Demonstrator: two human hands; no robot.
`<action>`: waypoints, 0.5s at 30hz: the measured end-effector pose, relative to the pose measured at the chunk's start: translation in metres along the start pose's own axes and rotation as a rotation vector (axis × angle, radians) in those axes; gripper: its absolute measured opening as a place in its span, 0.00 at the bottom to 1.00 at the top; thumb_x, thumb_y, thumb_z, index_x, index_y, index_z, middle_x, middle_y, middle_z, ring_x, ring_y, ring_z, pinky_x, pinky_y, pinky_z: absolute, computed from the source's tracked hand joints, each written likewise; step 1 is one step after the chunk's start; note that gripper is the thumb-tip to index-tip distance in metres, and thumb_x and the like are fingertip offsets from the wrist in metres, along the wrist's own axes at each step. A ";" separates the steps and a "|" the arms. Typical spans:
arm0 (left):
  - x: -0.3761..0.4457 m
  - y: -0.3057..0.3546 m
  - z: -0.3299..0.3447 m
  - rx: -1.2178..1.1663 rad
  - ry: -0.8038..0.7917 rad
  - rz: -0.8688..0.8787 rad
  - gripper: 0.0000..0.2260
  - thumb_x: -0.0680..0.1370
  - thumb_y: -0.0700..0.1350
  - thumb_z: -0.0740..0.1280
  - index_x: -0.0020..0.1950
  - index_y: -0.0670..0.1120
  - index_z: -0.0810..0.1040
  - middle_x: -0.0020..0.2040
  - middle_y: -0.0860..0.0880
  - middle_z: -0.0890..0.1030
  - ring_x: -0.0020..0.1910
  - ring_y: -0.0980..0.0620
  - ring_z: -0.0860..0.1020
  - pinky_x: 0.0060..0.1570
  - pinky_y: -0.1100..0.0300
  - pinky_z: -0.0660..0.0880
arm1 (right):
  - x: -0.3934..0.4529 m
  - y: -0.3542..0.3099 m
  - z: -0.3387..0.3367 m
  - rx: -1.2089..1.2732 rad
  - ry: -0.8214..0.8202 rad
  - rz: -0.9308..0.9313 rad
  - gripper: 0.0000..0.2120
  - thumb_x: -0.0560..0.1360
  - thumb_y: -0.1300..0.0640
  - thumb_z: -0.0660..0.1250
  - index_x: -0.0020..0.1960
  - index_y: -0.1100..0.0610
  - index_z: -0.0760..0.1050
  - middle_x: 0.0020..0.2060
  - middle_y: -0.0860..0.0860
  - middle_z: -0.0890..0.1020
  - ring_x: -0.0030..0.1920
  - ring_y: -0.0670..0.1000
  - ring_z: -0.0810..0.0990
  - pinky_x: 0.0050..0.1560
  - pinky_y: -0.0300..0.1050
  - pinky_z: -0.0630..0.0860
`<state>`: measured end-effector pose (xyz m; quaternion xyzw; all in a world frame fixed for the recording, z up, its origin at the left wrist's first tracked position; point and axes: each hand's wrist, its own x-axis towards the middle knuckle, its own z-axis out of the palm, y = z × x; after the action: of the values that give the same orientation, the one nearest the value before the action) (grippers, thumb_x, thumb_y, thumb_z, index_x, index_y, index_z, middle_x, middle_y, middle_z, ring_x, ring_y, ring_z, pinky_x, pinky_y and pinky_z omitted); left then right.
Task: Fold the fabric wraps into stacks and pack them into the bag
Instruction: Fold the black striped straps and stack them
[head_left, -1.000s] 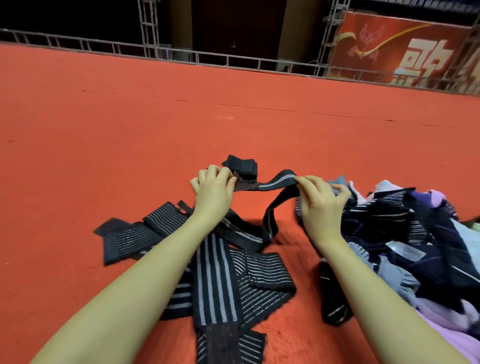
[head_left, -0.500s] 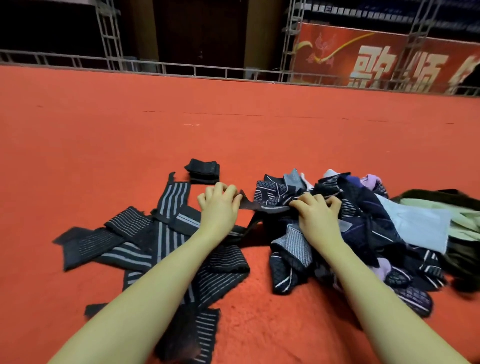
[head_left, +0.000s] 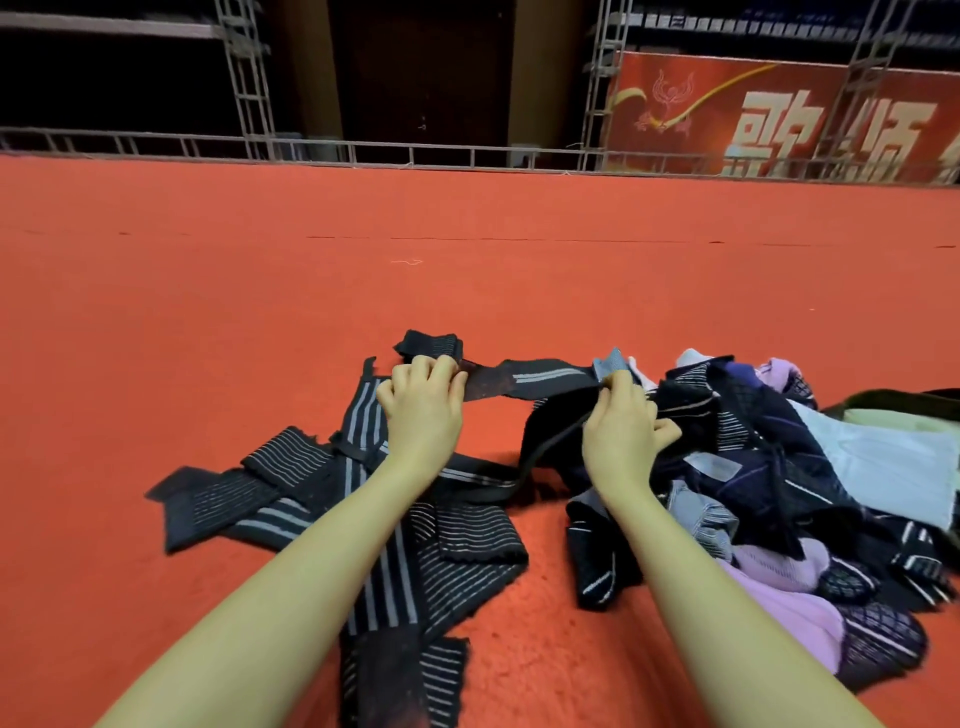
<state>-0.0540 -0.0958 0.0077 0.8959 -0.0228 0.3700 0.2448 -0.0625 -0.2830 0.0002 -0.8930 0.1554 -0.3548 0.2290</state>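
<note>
Both hands, left hand (head_left: 423, 402) and right hand (head_left: 621, 434), pinch a black grey-striped elastic wrap (head_left: 530, 379) taut above the red carpet (head_left: 260, 291).

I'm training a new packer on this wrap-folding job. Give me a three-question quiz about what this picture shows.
1. True or false: the striped black wrap is stretched between the left hand and the right hand.
2. Which lies on the person's right?
A. the flat striped wraps
B. the mixed fabric pile
C. a cardboard box
3. Fill in: the small folded wrap lies on the ____ carpet, just beyond the left hand.

Key: 1 true; 2 B; 3 red.
</note>
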 end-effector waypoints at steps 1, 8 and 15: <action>0.000 -0.003 -0.001 0.006 0.004 0.007 0.06 0.79 0.44 0.65 0.46 0.42 0.77 0.45 0.45 0.76 0.48 0.41 0.72 0.47 0.52 0.56 | 0.000 -0.003 0.001 0.024 0.076 -0.058 0.08 0.77 0.64 0.58 0.52 0.60 0.74 0.42 0.56 0.79 0.44 0.59 0.76 0.48 0.51 0.57; 0.001 -0.051 -0.007 0.136 -0.087 0.002 0.07 0.80 0.45 0.63 0.50 0.42 0.77 0.49 0.44 0.77 0.52 0.40 0.70 0.46 0.54 0.53 | -0.001 -0.001 0.009 -0.297 0.290 -0.681 0.15 0.63 0.68 0.57 0.43 0.55 0.76 0.34 0.50 0.76 0.36 0.55 0.75 0.45 0.49 0.58; -0.007 -0.091 -0.007 0.147 -0.189 -0.081 0.09 0.82 0.48 0.57 0.49 0.45 0.72 0.47 0.50 0.77 0.54 0.45 0.66 0.45 0.57 0.49 | -0.026 -0.034 0.035 -0.181 0.251 -0.676 0.14 0.64 0.65 0.64 0.46 0.53 0.80 0.37 0.49 0.77 0.37 0.55 0.75 0.47 0.50 0.58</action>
<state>-0.0438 -0.0132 -0.0312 0.9426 0.0176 0.2742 0.1899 -0.0521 -0.2326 -0.0193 -0.8600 -0.0908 -0.5022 -0.0019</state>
